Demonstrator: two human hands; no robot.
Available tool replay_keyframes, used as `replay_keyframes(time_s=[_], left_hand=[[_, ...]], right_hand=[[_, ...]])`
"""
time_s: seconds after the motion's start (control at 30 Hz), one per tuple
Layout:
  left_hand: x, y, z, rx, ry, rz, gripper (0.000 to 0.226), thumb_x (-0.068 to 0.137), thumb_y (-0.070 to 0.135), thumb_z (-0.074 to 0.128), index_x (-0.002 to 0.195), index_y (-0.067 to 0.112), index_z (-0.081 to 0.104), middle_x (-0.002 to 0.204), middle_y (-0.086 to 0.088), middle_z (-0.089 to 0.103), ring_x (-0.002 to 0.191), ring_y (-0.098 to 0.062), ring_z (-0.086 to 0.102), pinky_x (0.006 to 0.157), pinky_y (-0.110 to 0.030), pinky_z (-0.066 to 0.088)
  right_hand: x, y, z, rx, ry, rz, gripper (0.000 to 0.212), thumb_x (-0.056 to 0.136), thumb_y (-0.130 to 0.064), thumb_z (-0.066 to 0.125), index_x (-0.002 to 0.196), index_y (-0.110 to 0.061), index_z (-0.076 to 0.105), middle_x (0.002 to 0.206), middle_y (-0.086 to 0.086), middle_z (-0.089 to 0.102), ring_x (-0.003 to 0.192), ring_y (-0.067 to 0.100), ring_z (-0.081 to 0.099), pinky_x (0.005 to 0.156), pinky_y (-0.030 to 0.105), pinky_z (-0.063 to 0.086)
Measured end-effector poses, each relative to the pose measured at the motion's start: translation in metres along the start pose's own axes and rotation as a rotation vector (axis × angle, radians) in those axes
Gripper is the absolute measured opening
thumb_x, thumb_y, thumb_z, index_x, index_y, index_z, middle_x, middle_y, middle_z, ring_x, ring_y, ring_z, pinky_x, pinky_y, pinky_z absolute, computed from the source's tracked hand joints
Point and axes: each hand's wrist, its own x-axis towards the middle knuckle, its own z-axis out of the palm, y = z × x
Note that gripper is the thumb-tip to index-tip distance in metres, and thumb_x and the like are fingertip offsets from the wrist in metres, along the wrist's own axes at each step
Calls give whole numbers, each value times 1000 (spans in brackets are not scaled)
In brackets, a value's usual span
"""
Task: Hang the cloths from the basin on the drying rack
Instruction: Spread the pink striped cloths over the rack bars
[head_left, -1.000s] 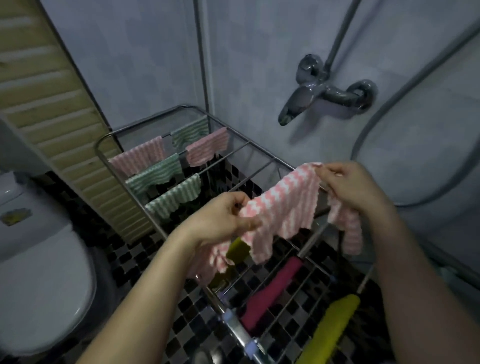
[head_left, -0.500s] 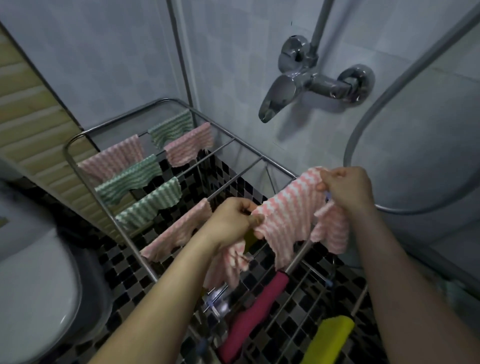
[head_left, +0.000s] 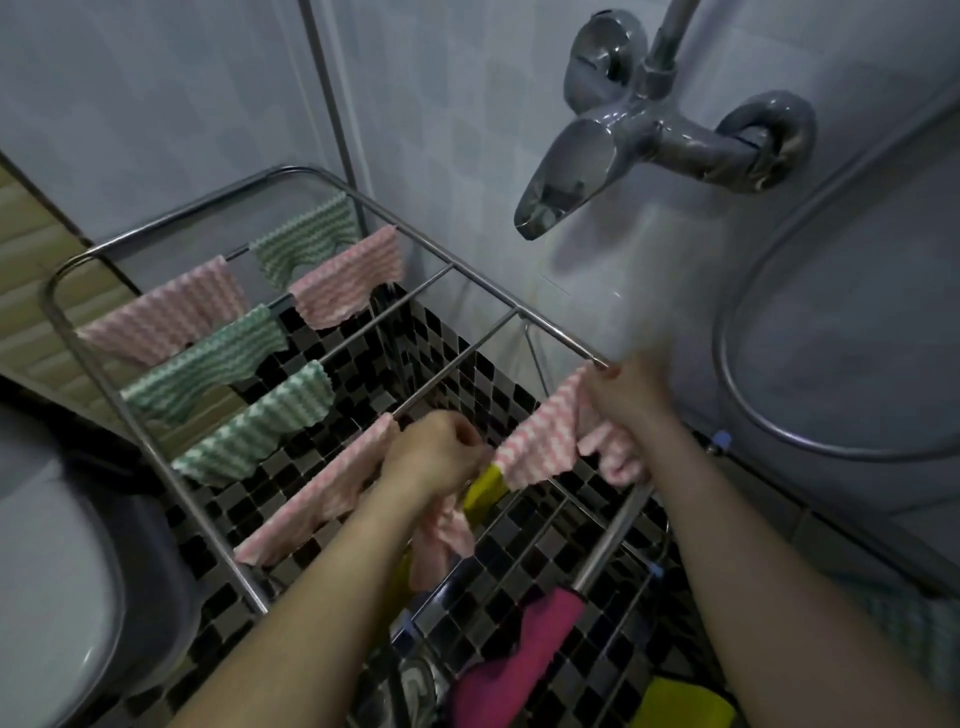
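Note:
A steel drying rack (head_left: 156, 452) stands over the black-and-white mosaic floor. Both my hands hold one pink-and-white striped cloth (head_left: 540, 441), stretched between them low over the rack's near rungs. My left hand (head_left: 434, 454) grips its left end, with loose fabric hanging below the fist. My right hand (head_left: 626, 397) pinches its right end by the rack's right rail. Several pink and green striped cloths (head_left: 228, 358) hang on the far rungs, and another pink cloth (head_left: 317, 493) hangs left of my left hand. The basin is not in view.
A chrome shower mixer (head_left: 623, 135) juts from the tiled wall above the rack, with a hose (head_left: 727, 364) looping on the right. A white toilet (head_left: 47, 597) stands at the left. Magenta (head_left: 524, 654) and yellow (head_left: 685, 701) cloths hang on the lower tier.
Both hands have lowered the pink cloth toward the rack's rungs and drawn it further to the right. The view has tilted, showing more of the rack.

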Motion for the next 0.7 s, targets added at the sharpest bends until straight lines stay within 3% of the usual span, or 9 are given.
replay_keyframes(time_s=[0.1, 0.23, 0.3, 0.37, 0.43, 0.5, 0.57, 0.6, 0.7], left_hand=[[-5, 9, 12, 174, 9, 61, 18, 87, 45, 64, 94, 28, 69, 80, 11, 64, 71, -7, 60, 66, -28, 50], [-4, 11, 18, 218, 100, 116, 15, 86, 38, 68, 96, 27, 70, 82, 9, 64, 75, -12, 62, 72, -32, 55], [-4, 9, 22, 246, 123, 163, 15, 85, 34, 69, 98, 28, 68, 90, 6, 68, 82, -16, 65, 76, -37, 58], [-6, 7, 23, 270, 141, 192, 17, 83, 33, 70, 99, 31, 64, 94, 4, 69, 83, -17, 66, 74, -38, 59], [-4, 4, 26, 279, 169, 215, 24, 82, 33, 71, 101, 35, 57, 94, 4, 68, 81, -17, 65, 69, -38, 59], [-3, 3, 28, 264, 174, 255, 27, 82, 37, 70, 104, 36, 54, 92, 8, 67, 81, -16, 65, 66, -35, 57], [-4, 5, 29, 224, 173, 292, 25, 85, 44, 65, 108, 35, 59, 93, 10, 68, 82, -13, 65, 67, -33, 57], [-3, 5, 29, 223, 186, 305, 26, 87, 44, 63, 110, 33, 62, 95, 9, 69, 83, -13, 66, 70, -33, 58], [-3, 7, 29, 272, 238, 325, 20, 91, 36, 62, 108, 27, 68, 97, 6, 72, 87, -14, 68, 77, -34, 57]], right_hand=[[6, 5, 10, 63, -44, 54, 32, 92, -31, 58, 98, -3, 71, 83, 12, 63, 82, 22, 62, 65, 23, 39], [14, 8, 19, 214, -43, 88, 26, 90, -18, 61, 64, -15, 64, 47, -8, 59, 50, 11, 57, 42, 17, 35], [15, 10, 19, 196, -11, 69, 29, 89, -19, 62, 60, -17, 62, 53, -3, 62, 54, 13, 58, 48, 19, 39], [17, 11, 20, 176, 6, 72, 30, 91, -32, 60, 72, -10, 69, 74, 10, 70, 72, 24, 66, 60, 26, 48], [13, 8, 18, 75, 26, 98, 40, 94, -39, 54, 91, -3, 71, 86, 15, 71, 78, 24, 68, 63, 25, 45], [9, 6, 16, 11, 31, 112, 41, 98, -37, 50, 102, 0, 67, 92, 17, 71, 60, 14, 68, 52, 15, 39], [5, 6, 15, -43, 21, 116, 38, 100, -33, 48, 108, 0, 63, 88, 11, 71, 36, 3, 51, 39, 16, 31], [3, 5, 15, -74, 24, 102, 36, 100, -32, 48, 111, 0, 63, 86, 7, 70, 39, 4, 51, 42, 18, 29], [-2, 4, 11, -136, 63, 79, 36, 98, -33, 48, 109, -3, 65, 88, 10, 71, 79, 25, 69, 62, 24, 38]])
